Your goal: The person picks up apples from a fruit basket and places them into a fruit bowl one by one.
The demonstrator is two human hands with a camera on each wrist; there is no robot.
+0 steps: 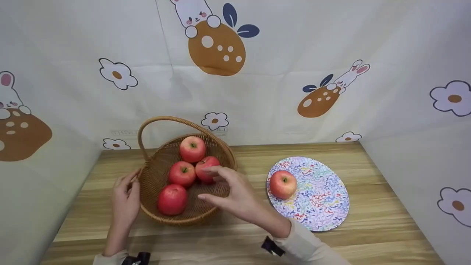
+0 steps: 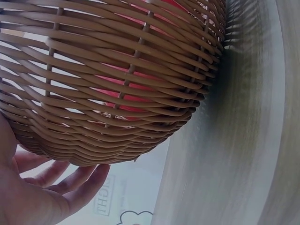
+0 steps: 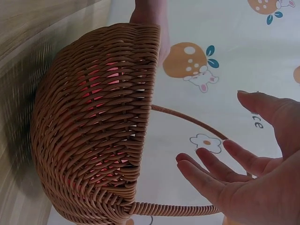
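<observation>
A wicker basket [image 1: 150, 195] with an arched handle holds several red apples [image 1: 173, 199]. My left hand [image 1: 125, 197] rests against the basket's left side, its fingertips at the rim. In the left wrist view, the relaxed fingers [image 2: 86, 185] touch the woven outer wall. Over the right part of the basket hovers my right hand [image 1: 237, 195], thumb and fingers spread apart with nothing between them. From above, its fingertips overlap the rightmost apple [image 1: 206, 168]. The right wrist view shows that hand above the rim, beside the handle [image 3: 173, 210].
Right of the basket, a round, multicoloured patterned plate [image 1: 323, 198] lies on the wood-grain table [image 1: 379, 224]. One red apple [image 1: 283, 184] sits on the plate's left part. A pale printed cloth [image 1: 272, 73] rises behind the table and along both sides.
</observation>
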